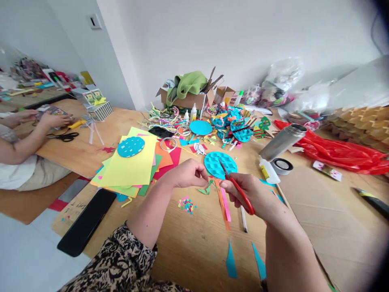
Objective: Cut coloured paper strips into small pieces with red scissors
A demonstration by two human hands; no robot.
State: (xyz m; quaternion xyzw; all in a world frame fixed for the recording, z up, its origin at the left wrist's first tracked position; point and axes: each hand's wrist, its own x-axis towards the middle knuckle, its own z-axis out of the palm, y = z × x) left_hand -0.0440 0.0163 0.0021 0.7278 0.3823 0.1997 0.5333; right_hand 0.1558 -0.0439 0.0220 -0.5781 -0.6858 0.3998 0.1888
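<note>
My right hand (258, 196) is closed round the red handles of a pair of scissors (243, 194), whose blades point up and away over a blue disc (209, 161) with a raised pattern. To the left, the fingers of my left hand (189, 173) are pinched together near the disc's edge. Whatever they hold is too small or hidden to make out. A green paper scrap (207, 189) lies just beside those fingertips. Orange (222, 202) and pink paper strips (225, 205) run below the disc, and small coloured paper bits (186, 205) are heaped under my left hand.
Coloured paper sheets (129, 166) with a dotted blue disc (130, 147) lie left, near a black phone (87, 222). A steel flask (282, 142), glue bottle (269, 170) and cardboard (322, 219) are right. Craft pieces crowd the back. Another person's hands (57, 120) work far left.
</note>
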